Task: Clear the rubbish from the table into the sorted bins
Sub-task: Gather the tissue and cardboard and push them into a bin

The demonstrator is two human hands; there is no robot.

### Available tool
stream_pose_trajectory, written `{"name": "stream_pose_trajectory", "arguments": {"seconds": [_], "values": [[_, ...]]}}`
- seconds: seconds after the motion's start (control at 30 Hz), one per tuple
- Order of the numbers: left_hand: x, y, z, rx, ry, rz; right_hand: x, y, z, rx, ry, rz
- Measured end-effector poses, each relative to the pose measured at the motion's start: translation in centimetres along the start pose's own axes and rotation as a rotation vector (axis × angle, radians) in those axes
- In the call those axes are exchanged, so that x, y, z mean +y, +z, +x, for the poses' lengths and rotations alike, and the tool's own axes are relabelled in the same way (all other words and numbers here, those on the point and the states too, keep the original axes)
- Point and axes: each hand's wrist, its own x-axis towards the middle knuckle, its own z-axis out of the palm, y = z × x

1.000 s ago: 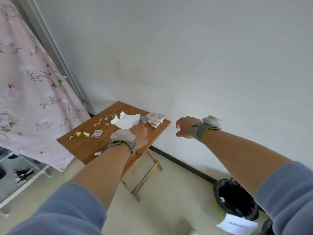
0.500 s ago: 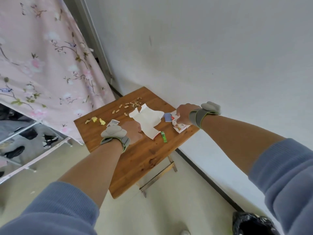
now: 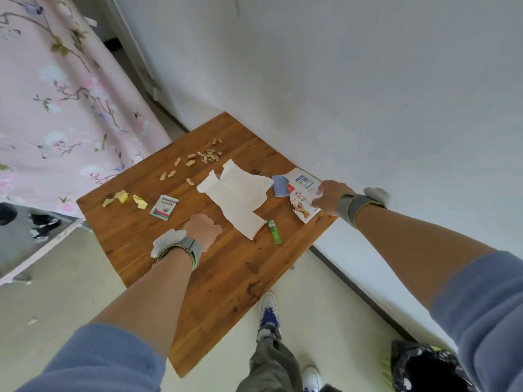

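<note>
A wooden table (image 3: 226,278) carries rubbish. Peanut shells (image 3: 203,158) lie at the far side, with torn white paper (image 3: 237,199) in the middle. Near them are a blue card (image 3: 280,185), a green lighter (image 3: 274,236), a small green-and-white packet (image 3: 164,207) and yellow wrappers (image 3: 123,198). A flattened printed carton (image 3: 302,188) lies at the right edge. My right hand (image 3: 328,196) rests on it, fingertips bent onto its near side; whether it grips is unclear. My left hand (image 3: 202,229) hovers curled over the table's near middle, with nothing seen in it.
A bin lined with a black bag (image 3: 424,369) stands on the floor at the bottom right, by the white wall. A pink flowered curtain (image 3: 56,108) hangs left of the table. My legs and white shoes (image 3: 267,304) stand at the table's near corner.
I have stepped closer and the view has tilted down over the table. My right hand has come down onto the printed carton. My left hand stays curled over the table.
</note>
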Motion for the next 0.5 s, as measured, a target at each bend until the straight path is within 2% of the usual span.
{"name": "stream_pose_trajectory", "arguments": {"seconds": [0.17,0.37,0.5], "values": [[1.9,1.7,7.6,-0.048,-0.221,-0.262,0.2,3.7,8.1,-0.149,0.304,0.370],[2.0,3.1,14.3,0.003,-0.377,-0.325,0.2,8.2,14.7,-0.003,0.595,0.589],[1.6,3.4,18.8,0.048,-0.429,-0.357,0.2,9.8,17.6,-0.002,0.723,0.618]]}}
